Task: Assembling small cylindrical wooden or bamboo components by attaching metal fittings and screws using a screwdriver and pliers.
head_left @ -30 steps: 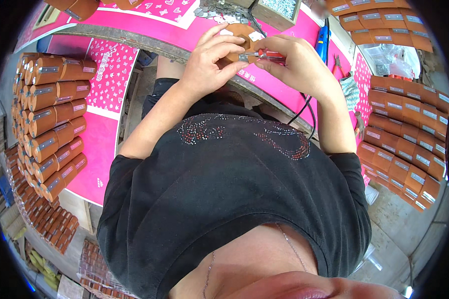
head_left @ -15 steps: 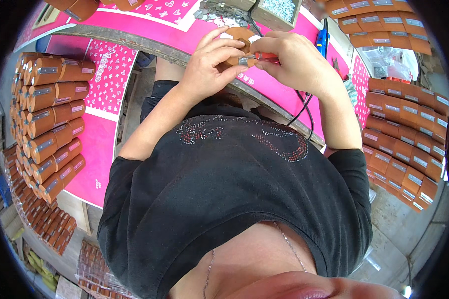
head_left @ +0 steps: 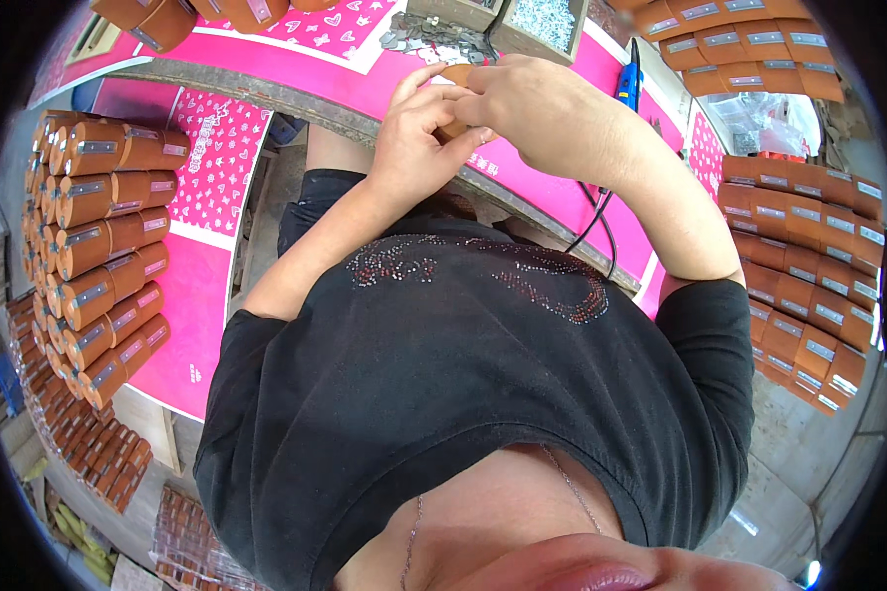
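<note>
In the head view, the orange piece (head_left: 458, 73) sits between our hands, above the near edge of the worktop (head_left: 552, 197). Our left hand (head_left: 414, 128) curls part-closed around its left side, holding it; our right hand (head_left: 537, 103) bends over its right, hiding its own fingertips, so we cannot tell its grip. We judge that careful work here wants a firm left hold, a steady right wrist and a clear line of sight.

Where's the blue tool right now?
The blue tool is at the head view's upper right, right of the wooden box of small pieces and the right hand.
</note>
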`<state>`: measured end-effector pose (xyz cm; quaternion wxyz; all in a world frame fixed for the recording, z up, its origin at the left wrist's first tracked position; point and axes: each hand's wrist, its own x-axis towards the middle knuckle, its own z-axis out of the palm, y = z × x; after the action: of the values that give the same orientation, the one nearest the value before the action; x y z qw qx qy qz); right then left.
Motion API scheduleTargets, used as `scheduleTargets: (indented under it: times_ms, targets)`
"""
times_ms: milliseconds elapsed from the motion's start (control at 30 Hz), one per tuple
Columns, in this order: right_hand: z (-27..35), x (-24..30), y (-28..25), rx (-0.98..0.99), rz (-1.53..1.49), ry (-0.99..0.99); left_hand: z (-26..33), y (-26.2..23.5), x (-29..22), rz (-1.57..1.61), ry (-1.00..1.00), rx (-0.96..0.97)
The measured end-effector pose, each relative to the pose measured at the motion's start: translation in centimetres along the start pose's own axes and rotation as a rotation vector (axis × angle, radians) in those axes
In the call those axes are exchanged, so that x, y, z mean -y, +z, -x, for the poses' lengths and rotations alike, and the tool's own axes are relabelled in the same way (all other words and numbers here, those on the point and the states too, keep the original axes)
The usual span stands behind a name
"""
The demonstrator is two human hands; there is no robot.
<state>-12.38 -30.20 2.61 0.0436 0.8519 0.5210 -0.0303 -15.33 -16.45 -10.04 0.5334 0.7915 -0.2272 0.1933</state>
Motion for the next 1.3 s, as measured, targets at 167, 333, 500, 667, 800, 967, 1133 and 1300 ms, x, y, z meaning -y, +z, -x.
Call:
scheduleTargets:
  times_ms: [167, 333, 500, 667, 800, 967, 1133, 1300]
  targets:
    - [0.7, -0.8, 0.0, 0.041, -0.194, 0.17, -0.1, 0.4, 0.4, 0.036, -0.031, 0.008]
    - [1.0, 0.3, 0.6, -0.09, -0.186, 0.426, -0.1, 0.2, -0.2, 0.025, -0.043, -0.05]
    - [0.5, 1.0, 2.0, -0.19, -0.244, 0.5, 0.2, -0.2, -0.1, 0.054, 0.075, 0.023]
    - [0.8, 0.2, 2.4, -0.249, -0.371, 0.476, 0.7, 0.0, 0.6, -0.041, 0.092, -0.005]
    - [0.7, -0.4, 1.9, -0.223, -0.422, 0.434, 0.2, 0.0, 1.1, -0.043, 0.124, 0.016]
    - [0.6, -0.9, 1.1, -0.142, -0.468, 0.383, -1.1, -0.6, 0.6, -0.03, 0.188, 0.072]
    - [0.5, -2.1, 1.5, -0.175, -0.548, 0.248, -1.5, -0.9, 2.0, 0.056, 0.13, 0.184]
    - [0.3, -2.3, 1.6, -0.205, -0.534, 0.164, -2.8, -2.6, 1.5, 0.21, 0.057, 0.417]
